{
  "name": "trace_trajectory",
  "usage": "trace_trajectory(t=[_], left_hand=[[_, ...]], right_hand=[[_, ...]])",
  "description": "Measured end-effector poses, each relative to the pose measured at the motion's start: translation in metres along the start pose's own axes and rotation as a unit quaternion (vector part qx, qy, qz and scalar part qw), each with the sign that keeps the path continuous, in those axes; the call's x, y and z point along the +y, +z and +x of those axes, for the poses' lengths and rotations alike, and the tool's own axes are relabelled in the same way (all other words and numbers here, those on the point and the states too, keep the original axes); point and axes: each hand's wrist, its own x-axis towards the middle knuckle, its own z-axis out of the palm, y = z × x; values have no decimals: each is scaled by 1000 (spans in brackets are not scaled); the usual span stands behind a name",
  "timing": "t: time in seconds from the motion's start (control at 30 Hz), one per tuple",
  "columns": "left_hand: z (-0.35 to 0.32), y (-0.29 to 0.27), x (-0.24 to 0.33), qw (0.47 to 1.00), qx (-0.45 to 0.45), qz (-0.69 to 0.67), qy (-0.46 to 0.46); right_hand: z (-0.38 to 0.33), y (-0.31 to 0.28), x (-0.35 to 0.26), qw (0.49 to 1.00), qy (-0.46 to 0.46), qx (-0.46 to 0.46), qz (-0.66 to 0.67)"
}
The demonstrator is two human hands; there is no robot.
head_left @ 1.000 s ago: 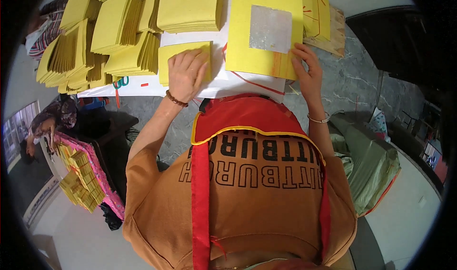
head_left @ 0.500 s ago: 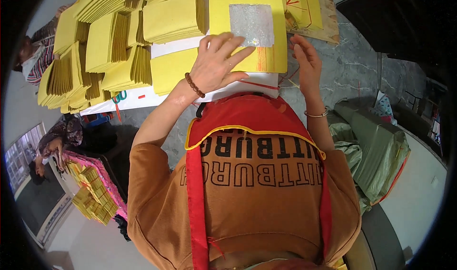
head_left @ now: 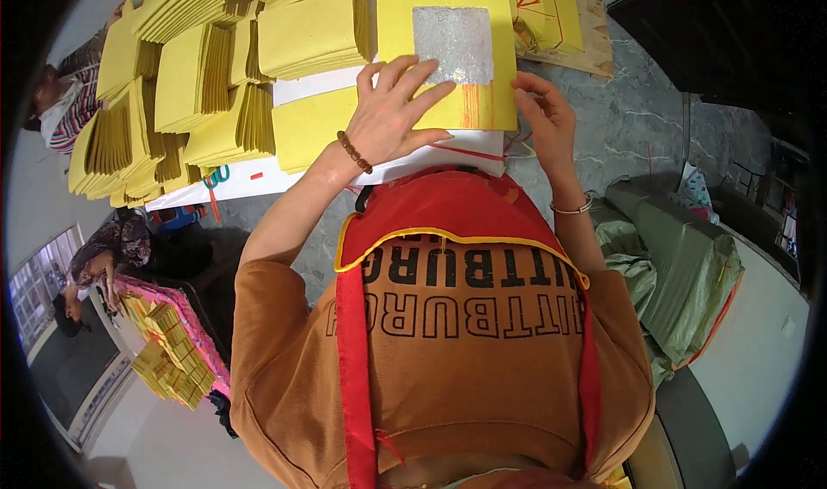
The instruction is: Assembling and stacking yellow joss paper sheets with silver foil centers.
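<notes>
A large yellow paper sheet (head_left: 394, 15) lies at the table's near right edge, with a shiny silver square (head_left: 453, 43) and an orange streaked patch on it. My left hand (head_left: 389, 110) rests flat on the sheet, fingers spread, its fingertips at the square's lower left corner. At the sheet's right edge is my right hand (head_left: 550, 125), fingers bent and apart. Its fingertips are at or just beside the edge; I cannot tell whether they touch. Under the sheet's near side, a red strip (head_left: 468, 152) lies on white material.
Folded yellow paper stacks (head_left: 310, 37) crowd the table's left and back. Green-handled scissors (head_left: 216, 176) lie at the near left edge. Red-tied yellow bundles (head_left: 551, 15) sit on a board at back right. Green wrapped bales (head_left: 676, 256) stand right. Other people (head_left: 112, 239) are at left.
My right hand has moved left and slightly down, its fingertips coming to the sheet's right edge. The left hand stays on the sheet, nearly still. The sheet has shifted very slightly left.
</notes>
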Motion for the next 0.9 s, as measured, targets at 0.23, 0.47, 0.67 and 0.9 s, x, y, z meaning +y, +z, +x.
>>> trace_trajectory(t=[0.23, 0.47, 0.67, 0.9], left_hand=[[14, -17, 4, 993, 4, -104, 56], [27, -25, -6, 973, -59, -223, 3], [35, -25, -13, 948, -109, -289, -77], [38, -26, -13, 901, -170, -355, -181]], right_hand=[[5, -3, 5, 986, -113, -26, -122], [8, -11, 10, 983, -145, -84, -69], [8, -9, 17, 983, -134, -78, -102], [8, -9, 15, 990, -117, -78, -32]])
